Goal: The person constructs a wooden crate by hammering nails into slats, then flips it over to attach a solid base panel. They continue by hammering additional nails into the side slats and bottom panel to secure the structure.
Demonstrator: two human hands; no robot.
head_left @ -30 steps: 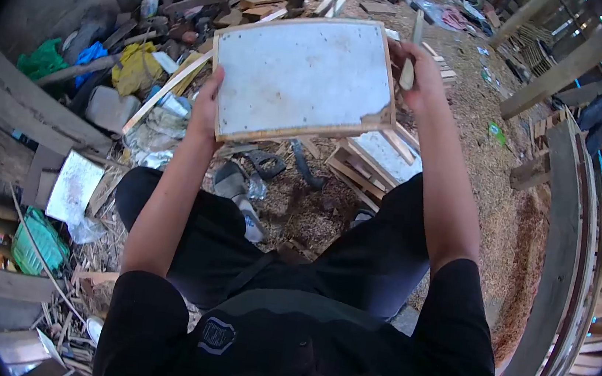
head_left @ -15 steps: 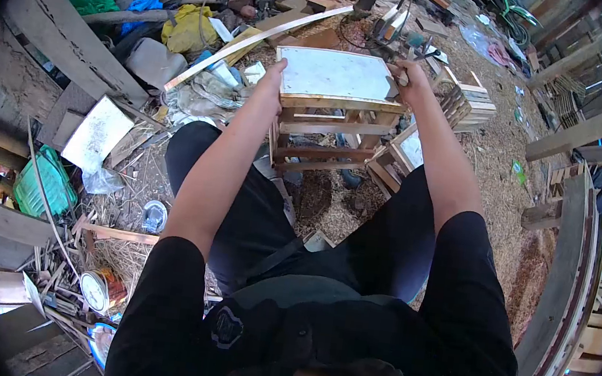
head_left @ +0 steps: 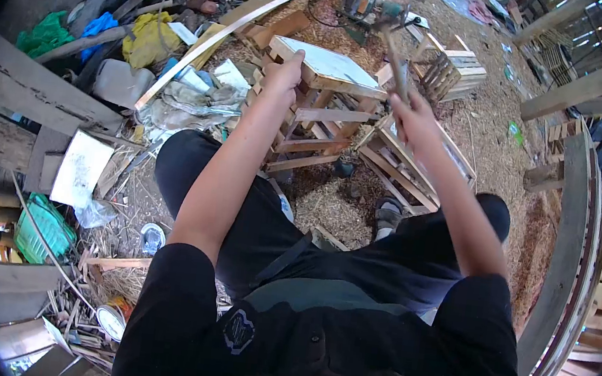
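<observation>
In the head view, a slatted wooden crate (head_left: pixel 315 114) with a white top panel (head_left: pixel 330 63) stands tilted between my knees. My left hand (head_left: pixel 282 76) grips its near left corner, thumb on the upper edge and fingers down the side, partly hidden. My right hand (head_left: pixel 417 121) is closed around the wooden handle of a hammer (head_left: pixel 396 67), held upright just right of the crate's corner. The hammer's head is at the top and looks blurred. Against the crate's right side leans another slatted wooden crate (head_left: pixel 392 170).
A further small slatted crate (head_left: pixel 464 74) sits on the sawdust floor to the right. At the left, a long pale wood strip (head_left: pixel 222 36) lies over scrap, with a yellow cloth (head_left: pixel 153 39) beside it. A wooden rail (head_left: pixel 570 241) runs along my right.
My right hand has moved from the crate's far right corner nearer to me, raising the hammer upright. The crate has turned and tilted, my left hand staying on it. The whole view has shifted.
</observation>
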